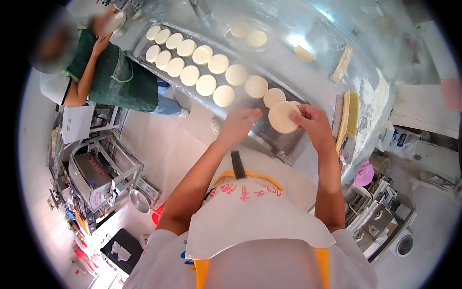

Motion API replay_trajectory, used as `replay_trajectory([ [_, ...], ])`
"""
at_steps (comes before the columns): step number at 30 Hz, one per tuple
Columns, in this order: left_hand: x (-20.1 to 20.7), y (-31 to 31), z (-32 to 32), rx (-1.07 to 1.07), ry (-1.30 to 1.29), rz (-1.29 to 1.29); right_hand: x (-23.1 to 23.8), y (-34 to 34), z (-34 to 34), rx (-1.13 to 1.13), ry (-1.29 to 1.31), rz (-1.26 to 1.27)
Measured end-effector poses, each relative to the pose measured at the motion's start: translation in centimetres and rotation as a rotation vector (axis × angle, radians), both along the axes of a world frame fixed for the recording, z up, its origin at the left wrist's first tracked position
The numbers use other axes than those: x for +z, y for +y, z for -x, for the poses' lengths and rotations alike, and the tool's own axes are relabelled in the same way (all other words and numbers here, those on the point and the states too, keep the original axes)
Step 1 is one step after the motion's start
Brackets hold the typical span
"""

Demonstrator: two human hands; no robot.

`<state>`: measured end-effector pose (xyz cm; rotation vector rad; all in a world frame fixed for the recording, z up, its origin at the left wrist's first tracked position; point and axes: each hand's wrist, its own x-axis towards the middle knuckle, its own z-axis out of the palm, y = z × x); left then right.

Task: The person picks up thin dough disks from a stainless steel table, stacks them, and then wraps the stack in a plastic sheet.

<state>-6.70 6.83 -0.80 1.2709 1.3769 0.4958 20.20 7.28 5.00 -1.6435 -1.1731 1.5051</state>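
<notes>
My right hand (314,124) pinches the edge of a flat, pale dough round (283,118) between thumb and fingers. The round is held over the near right end of a long metal tray (262,132), partly covering other rounds there. My left hand (239,127) is just left of it, beside the tray's near edge, with its fingers loosely stretched and nothing seen in them. Two rows of dough rounds (206,85) run along the tray toward the far left. Nearest the held piece lies another dough round (274,98).
A yellow-bristled brush (350,115) lies right of the tray, with a wooden block (342,62) beyond it. A clear round dish (246,36) holding dough rounds stands behind. At far left a person in a green apron (113,77) works. Metal equipment (103,171) stands lower left.
</notes>
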Motion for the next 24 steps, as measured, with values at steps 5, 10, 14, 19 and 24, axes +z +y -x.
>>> replay_trajectory([
  [5, -0.9, 2.8, -2.8, 0.171, -0.814, 0.329, 0.8, -1.1, 1.3, 0.148, 0.049, -0.023],
  [10, 3.0, 3.1, -2.7, -0.053, -1.126, 0.656, 5.5, -1.4, 2.2, 0.252, -0.128, -0.075],
  [14, 4.6, 0.7, -2.5, -0.187, -0.505, 0.146, 5.8, -1.9, 1.6, 0.219, -0.269, -0.192],
  [19, 10.0, -0.5, -3.6, -0.135, -0.224, 0.011, 0.7, -3.6, 1.3, -0.095, 0.4, -0.115],
  [24, 11.6, -0.3, -5.4, 0.071, -0.18, -0.002, 0.1, -5.6, 4.2, -0.286, 1.213, 0.214],
])
